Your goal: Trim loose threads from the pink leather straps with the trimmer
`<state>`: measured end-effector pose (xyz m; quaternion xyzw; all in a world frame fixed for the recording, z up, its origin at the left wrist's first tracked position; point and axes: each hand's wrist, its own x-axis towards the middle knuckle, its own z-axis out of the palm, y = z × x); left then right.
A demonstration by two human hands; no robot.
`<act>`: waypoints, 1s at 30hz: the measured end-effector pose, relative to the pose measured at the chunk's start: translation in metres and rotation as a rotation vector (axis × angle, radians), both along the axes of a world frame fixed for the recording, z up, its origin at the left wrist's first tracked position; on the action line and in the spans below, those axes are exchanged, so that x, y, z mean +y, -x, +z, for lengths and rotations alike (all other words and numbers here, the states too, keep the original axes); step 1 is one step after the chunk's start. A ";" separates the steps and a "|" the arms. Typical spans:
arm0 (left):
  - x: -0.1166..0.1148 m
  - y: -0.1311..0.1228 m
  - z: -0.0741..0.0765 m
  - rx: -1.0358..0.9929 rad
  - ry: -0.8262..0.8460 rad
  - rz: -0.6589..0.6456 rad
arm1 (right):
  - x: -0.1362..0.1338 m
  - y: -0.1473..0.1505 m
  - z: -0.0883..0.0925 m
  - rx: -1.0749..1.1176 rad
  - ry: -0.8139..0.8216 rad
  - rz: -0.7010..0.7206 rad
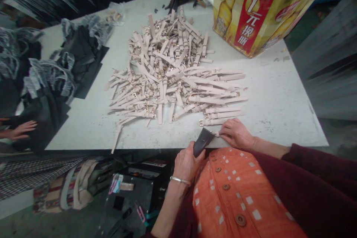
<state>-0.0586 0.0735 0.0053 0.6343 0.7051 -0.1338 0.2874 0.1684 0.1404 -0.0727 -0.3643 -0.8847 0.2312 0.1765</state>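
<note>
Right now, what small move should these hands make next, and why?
Probably the right hand should ease the pale strap a little toward the dark leather piece in the left hand, since the strap's end, pinched in those fingers, sits right at that piece's edge.

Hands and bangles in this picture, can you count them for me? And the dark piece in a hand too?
Person's left hand: 1
Person's right hand: 1
Other person's hand: 1
Bangle: 1
Dark piece: 1
Total: 5
</note>
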 end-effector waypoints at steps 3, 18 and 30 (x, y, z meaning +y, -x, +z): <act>-0.002 -0.002 -0.001 -0.009 -0.012 -0.023 | 0.002 0.003 0.000 -0.003 0.003 0.022; -0.007 -0.003 0.002 -0.021 0.015 0.062 | 0.010 0.011 -0.005 -0.011 -0.016 0.121; -0.019 0.004 0.004 -0.067 0.021 0.091 | 0.013 0.023 0.019 -0.201 0.112 0.047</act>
